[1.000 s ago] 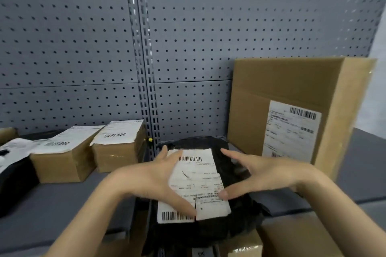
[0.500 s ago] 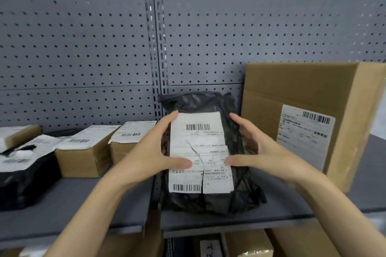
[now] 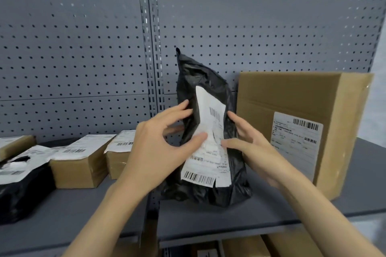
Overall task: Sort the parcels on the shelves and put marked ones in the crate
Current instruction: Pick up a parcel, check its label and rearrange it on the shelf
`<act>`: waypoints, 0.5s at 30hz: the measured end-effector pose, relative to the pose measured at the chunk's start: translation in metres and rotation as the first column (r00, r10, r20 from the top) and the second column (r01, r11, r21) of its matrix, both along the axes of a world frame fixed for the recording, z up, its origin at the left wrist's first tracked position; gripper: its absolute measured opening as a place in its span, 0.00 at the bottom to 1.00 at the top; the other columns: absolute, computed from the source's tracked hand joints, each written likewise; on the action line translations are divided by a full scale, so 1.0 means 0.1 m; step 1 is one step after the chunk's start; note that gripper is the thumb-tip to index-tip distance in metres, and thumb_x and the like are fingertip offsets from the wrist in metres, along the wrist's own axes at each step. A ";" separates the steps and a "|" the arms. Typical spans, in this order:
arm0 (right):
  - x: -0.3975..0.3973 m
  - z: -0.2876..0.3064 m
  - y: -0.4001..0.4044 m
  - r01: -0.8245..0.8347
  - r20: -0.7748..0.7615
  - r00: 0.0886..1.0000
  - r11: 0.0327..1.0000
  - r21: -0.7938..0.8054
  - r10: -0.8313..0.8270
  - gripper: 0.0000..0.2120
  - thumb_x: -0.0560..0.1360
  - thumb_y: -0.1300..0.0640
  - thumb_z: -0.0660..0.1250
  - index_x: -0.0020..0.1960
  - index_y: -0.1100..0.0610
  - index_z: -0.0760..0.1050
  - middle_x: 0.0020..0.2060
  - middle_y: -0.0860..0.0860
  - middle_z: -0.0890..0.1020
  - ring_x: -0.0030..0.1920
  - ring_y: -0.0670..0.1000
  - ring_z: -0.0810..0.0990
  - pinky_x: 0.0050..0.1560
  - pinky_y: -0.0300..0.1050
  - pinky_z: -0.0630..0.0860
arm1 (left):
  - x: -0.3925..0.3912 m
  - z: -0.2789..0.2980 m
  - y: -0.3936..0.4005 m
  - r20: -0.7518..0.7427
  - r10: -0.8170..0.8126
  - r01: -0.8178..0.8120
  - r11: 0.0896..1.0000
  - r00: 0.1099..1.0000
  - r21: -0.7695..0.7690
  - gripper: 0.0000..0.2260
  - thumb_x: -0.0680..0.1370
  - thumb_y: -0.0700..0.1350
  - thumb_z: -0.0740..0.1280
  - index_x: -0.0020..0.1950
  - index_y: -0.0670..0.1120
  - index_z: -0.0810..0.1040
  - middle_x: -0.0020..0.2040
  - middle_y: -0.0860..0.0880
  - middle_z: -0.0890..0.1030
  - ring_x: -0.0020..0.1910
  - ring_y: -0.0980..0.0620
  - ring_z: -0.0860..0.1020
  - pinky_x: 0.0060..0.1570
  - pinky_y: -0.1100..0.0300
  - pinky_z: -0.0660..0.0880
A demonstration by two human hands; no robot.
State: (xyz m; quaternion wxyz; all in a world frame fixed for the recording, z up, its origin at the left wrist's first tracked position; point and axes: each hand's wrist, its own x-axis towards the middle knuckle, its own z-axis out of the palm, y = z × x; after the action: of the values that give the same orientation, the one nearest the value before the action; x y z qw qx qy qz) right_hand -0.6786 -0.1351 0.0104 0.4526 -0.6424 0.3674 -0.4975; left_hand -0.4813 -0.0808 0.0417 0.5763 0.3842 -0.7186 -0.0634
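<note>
A black plastic parcel bag (image 3: 200,77) with a white shipping label stands upright on the grey shelf (image 3: 250,215), turned partly edge-on. My left hand (image 3: 160,148) holds its left side, thumb pressed on the label and fingers behind the bag. My right hand (image 3: 248,144) holds the right side, thumb on the label. No crate is in view.
A large cardboard box (image 3: 302,115) with a label stands just right of the bag. Two small labelled boxes (image 3: 81,162) (image 3: 119,156) lie to the left, with another black bag (image 3: 18,183) at far left. Pegboard backs the shelf. More boxes show on the shelf below.
Both hands have lifted the black bag from flat to upright and turned it so its label faces partly right. The view has tilted up.
</note>
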 end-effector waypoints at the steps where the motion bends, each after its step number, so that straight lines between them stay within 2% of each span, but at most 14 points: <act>1: 0.00 0.00 -0.01 -0.013 0.012 1.000 0.998 0.057 0.013 0.34 0.71 0.60 0.72 0.71 0.40 0.64 0.71 0.44 0.68 0.70 0.45 0.67 0.70 0.51 0.65 | -0.01 0.05 0.00 -0.034 0.012 -0.011 0.999 0.999 0.036 0.23 0.64 0.54 0.74 0.58 0.51 0.80 0.60 0.63 0.77 0.54 0.69 0.77 0.51 0.73 0.74; 3: 0.00 0.01 0.01 -0.046 0.018 0.999 0.990 0.135 0.044 0.30 0.71 0.59 0.71 0.70 0.44 0.67 0.68 0.46 0.73 0.62 0.43 0.76 0.60 0.41 0.74 | 0.00 0.14 -0.01 -0.087 0.020 -0.010 0.993 0.996 0.117 0.20 0.65 0.52 0.75 0.55 0.50 0.82 0.56 0.61 0.80 0.48 0.67 0.80 0.47 0.71 0.76; 4: 0.01 0.00 0.01 -0.069 0.012 0.998 0.983 0.168 0.068 0.29 0.70 0.57 0.71 0.69 0.45 0.69 0.65 0.48 0.76 0.58 0.43 0.79 0.55 0.39 0.76 | 0.01 0.18 -0.02 -0.098 0.030 -0.015 0.988 0.995 0.156 0.17 0.66 0.52 0.75 0.53 0.50 0.83 0.53 0.60 0.82 0.47 0.66 0.80 0.47 0.70 0.77; 7: 0.03 -0.01 0.00 -0.110 0.037 0.994 0.961 0.254 0.104 0.29 0.67 0.54 0.73 0.68 0.50 0.72 0.57 0.52 0.82 0.56 0.52 0.82 0.55 0.47 0.77 | 0.05 0.31 -0.03 -0.088 0.068 -0.040 0.957 0.994 0.287 0.07 0.69 0.51 0.74 0.46 0.53 0.84 0.42 0.58 0.85 0.43 0.62 0.82 0.47 0.64 0.76; 9: 0.04 0.00 0.00 -0.093 0.019 0.996 0.961 0.259 0.091 0.25 0.69 0.49 0.72 0.65 0.48 0.75 0.54 0.49 0.84 0.54 0.51 0.83 0.56 0.48 0.77 | 0.10 0.37 -0.05 -0.128 0.025 0.027 0.920 0.991 0.392 0.05 0.70 0.50 0.73 0.43 0.51 0.85 0.39 0.54 0.85 0.41 0.55 0.83 0.46 0.59 0.77; 11: 0.05 0.03 0.04 -0.070 0.033 0.997 0.966 0.248 0.064 0.18 0.70 0.44 0.69 0.58 0.47 0.80 0.51 0.44 0.85 0.52 0.47 0.83 0.60 0.47 0.76 | 0.18 0.40 -0.11 -0.210 0.025 0.080 0.874 0.977 0.478 0.07 0.70 0.50 0.73 0.43 0.47 0.86 0.40 0.48 0.86 0.43 0.47 0.84 0.48 0.52 0.77; 13: 0.06 0.09 0.12 -0.091 0.179 0.983 0.967 0.238 0.049 0.12 0.73 0.48 0.66 0.54 0.50 0.81 0.48 0.45 0.85 0.47 0.43 0.83 0.50 0.38 0.79 | 0.25 0.36 -0.15 -0.300 0.073 0.113 0.821 0.951 0.559 0.08 0.70 0.50 0.73 0.41 0.45 0.85 0.40 0.44 0.85 0.40 0.45 0.83 0.45 0.53 0.77; 14: 0.06 0.12 0.14 -0.103 0.255 0.966 0.971 0.217 0.045 0.13 0.72 0.50 0.65 0.54 0.53 0.81 0.51 0.48 0.85 0.48 0.46 0.83 0.47 0.39 0.80 | 0.29 0.32 -0.18 -0.359 0.102 0.137 0.801 0.928 0.582 0.08 0.70 0.49 0.73 0.40 0.44 0.85 0.38 0.44 0.85 0.38 0.46 0.82 0.41 0.55 0.77; 15: 0.07 0.16 0.17 -0.101 0.308 0.951 0.976 0.196 0.036 0.14 0.72 0.50 0.64 0.54 0.54 0.80 0.54 0.52 0.83 0.51 0.50 0.82 0.48 0.43 0.80 | 0.29 0.31 -0.19 -0.425 0.121 0.180 0.779 0.897 0.601 0.07 0.71 0.47 0.72 0.40 0.43 0.84 0.36 0.44 0.84 0.35 0.48 0.82 0.37 0.58 0.77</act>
State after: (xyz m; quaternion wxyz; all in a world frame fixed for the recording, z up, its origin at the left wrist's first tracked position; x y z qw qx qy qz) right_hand -0.6716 -0.1179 0.0264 0.5855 -0.5200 0.3214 -0.5324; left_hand -0.4518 -0.1003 0.0727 0.5616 0.5171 -0.5124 -0.3932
